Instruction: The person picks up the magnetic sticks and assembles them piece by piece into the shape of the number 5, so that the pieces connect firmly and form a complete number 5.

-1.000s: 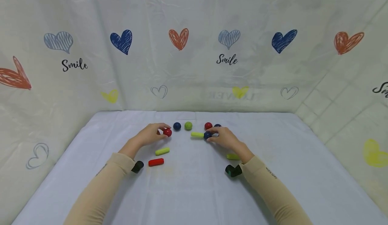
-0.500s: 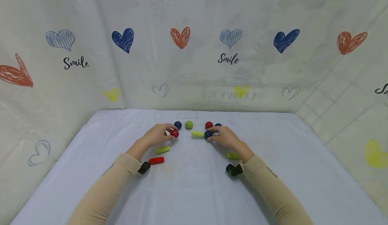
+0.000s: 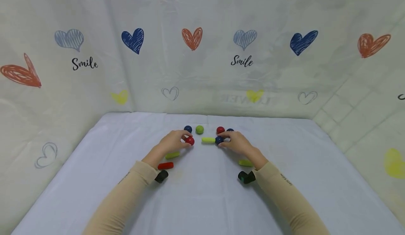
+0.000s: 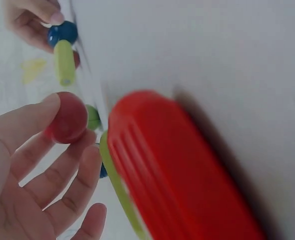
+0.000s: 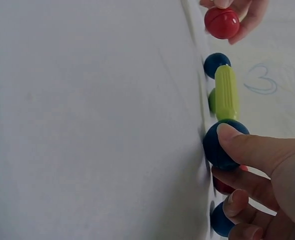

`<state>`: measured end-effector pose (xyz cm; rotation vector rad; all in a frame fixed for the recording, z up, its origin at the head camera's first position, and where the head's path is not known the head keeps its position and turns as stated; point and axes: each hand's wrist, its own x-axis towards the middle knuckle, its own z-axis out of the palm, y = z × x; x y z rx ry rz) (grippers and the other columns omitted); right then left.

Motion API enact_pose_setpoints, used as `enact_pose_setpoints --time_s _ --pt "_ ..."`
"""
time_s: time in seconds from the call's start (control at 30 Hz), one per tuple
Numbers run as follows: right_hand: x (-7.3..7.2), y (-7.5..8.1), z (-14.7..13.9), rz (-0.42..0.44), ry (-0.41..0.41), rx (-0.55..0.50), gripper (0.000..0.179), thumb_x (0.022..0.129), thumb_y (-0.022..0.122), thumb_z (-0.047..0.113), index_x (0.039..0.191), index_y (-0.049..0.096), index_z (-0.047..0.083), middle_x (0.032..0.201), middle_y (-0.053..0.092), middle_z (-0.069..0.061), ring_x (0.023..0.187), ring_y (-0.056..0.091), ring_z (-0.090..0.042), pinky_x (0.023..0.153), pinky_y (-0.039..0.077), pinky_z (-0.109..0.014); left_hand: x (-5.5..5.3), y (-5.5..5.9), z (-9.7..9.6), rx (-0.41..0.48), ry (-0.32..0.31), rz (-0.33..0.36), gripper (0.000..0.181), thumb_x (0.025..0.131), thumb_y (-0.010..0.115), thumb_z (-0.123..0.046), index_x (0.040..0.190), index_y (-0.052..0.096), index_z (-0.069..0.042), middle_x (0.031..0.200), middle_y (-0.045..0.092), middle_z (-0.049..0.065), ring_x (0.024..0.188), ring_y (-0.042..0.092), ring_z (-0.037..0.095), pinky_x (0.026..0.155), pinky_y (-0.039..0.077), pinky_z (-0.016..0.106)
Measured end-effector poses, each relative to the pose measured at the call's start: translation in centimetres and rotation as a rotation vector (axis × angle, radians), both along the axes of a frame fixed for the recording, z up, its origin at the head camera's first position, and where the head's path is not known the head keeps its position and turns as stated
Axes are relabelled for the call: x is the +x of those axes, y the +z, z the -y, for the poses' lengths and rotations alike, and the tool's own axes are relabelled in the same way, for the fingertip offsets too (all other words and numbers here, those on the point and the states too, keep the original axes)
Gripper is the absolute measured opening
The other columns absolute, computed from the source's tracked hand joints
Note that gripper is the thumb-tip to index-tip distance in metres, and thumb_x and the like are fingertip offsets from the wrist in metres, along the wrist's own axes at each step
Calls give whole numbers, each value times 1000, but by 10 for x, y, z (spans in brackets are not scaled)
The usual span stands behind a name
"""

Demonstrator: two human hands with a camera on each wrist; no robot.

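Between thumb and fingers, my left hand [image 3: 173,141] pinches a red ball [image 3: 190,141], also clear in the left wrist view. My right hand [image 3: 239,143] grips a dark blue ball [image 3: 219,140] by its sides. From that ball a ridged yellow-green rod [image 5: 226,92] juts out toward the left hand, its free end showing a small hole in the left wrist view. A short gap separates the red ball from the rod's free end. In the right wrist view the thumb covers part of the blue ball.
Behind the hands stand a blue ball [image 3: 188,128], a green ball [image 3: 199,129], a red ball [image 3: 220,129] and a partly hidden blue ball [image 3: 230,130]. Nearer lie a red rod [image 3: 166,165] and two yellow-green rods, one left [image 3: 172,155], one right [image 3: 245,163], on the white tablecloth [image 3: 202,199].
My left hand has moved to the right with the red ball, closing much of the distance to the rod. The right hand, with blue ball and rod, has stayed nearly still.
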<state>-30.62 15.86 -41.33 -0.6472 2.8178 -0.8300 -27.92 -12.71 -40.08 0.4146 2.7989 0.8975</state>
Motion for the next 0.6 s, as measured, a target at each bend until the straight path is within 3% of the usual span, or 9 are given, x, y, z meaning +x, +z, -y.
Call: enact_pose_setpoints --time_s 0.33,0.6 --pt "1 0 2 -44 6 30 45 93 77 16 135 66 6 126 70 -14 123 61 -34 105 45 -53 0 -2 -13 30 23 54 38 94 77 -19 130 68 -14 114 70 7 109 60 25 97 48 46" --pt "3 0 4 -38 -22 43 44 93 78 17 135 67 8 126 70 -13 123 61 -33 105 45 -52 -5 -3 -18 32 53 50 39 94 77 -17 131 67 -13 116 69 9 105 61 25 94 49 46"
